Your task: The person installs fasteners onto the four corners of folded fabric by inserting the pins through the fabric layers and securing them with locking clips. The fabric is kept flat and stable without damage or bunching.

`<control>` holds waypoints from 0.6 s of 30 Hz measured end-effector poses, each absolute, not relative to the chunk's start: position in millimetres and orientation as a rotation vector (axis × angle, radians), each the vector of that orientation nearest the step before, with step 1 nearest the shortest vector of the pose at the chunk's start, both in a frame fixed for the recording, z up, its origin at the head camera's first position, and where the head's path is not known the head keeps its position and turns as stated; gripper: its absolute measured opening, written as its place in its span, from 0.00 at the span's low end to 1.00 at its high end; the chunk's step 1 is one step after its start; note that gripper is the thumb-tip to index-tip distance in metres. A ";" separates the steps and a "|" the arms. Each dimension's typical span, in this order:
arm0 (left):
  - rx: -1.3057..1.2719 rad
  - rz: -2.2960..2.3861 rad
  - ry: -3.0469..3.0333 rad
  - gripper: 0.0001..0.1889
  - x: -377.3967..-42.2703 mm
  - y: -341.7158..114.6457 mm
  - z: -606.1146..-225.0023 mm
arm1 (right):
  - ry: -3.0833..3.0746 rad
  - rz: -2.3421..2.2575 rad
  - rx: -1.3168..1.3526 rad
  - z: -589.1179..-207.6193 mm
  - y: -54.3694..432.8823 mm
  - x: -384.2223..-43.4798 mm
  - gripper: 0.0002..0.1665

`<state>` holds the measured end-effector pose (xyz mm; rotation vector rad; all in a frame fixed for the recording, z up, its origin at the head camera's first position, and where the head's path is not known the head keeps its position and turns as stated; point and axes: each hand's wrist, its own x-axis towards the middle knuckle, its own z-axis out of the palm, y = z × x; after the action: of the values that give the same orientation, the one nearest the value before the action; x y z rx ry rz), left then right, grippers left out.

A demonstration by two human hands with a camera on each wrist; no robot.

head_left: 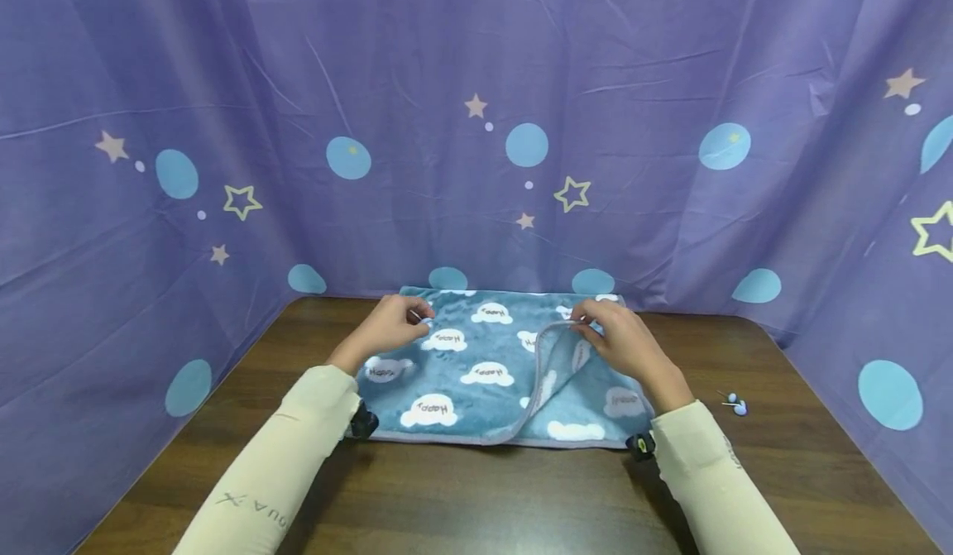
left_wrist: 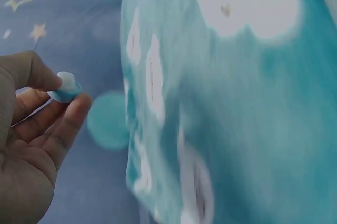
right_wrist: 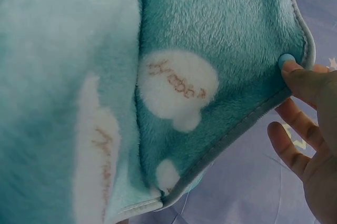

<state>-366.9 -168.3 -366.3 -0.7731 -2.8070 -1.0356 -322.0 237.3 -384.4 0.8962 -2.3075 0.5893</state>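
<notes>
A teal fleece blanket (head_left: 476, 356) with white clouds and a grey border lies across the table. My left hand (head_left: 390, 325) is over its left side and pinches a small blue-and-white piece with a rounded cap (left_wrist: 66, 88) between thumb and fingers. The exact kind of that piece is unclear. On the other side, my right hand (head_left: 618, 336) pinches a bordered corner of the blanket (right_wrist: 210, 140) and holds it raised, with another cloud-printed layer below. A light-blue rounded bit (right_wrist: 286, 58) shows at the right thumb's tip; whether it is separate from the thumb, I cannot tell.
Small blue-headed pieces with thin white stems (head_left: 737, 406) lie on the brown wooden table (head_left: 462, 497), right of the blanket. A purple curtain (head_left: 447, 67) with stars and dots hangs behind the table and along both sides.
</notes>
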 end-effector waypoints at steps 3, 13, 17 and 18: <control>-0.807 -1.119 -2.806 0.09 -372.3 -140.3 -370.0 | -2.300 0.570 0.908 -385.1 234.3 -321.3 0.12; -0.830 -1.506 -2.688 0.14 -378.0 -56.5 -380.8 | -2.298 0.498 0.994 -385.3 225.5 -318.4 0.14; -0.814 -1.680 -2.615 0.14 -375.2 -33.1 -380.9 | -2.312 0.532 0.985 -384.0 225.1 -317.8 0.13; -0.820 -1.708 -2.589 0.14 -374.9 -28.4 -381.2 | -2.307 0.543 0.985 -383.6 224.9 -317.6 0.13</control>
<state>-374.9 -28.4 -381.2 -0.8198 -2.5893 -1.7080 -317.6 224.9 -383.6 0.9847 -2.3074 0.5430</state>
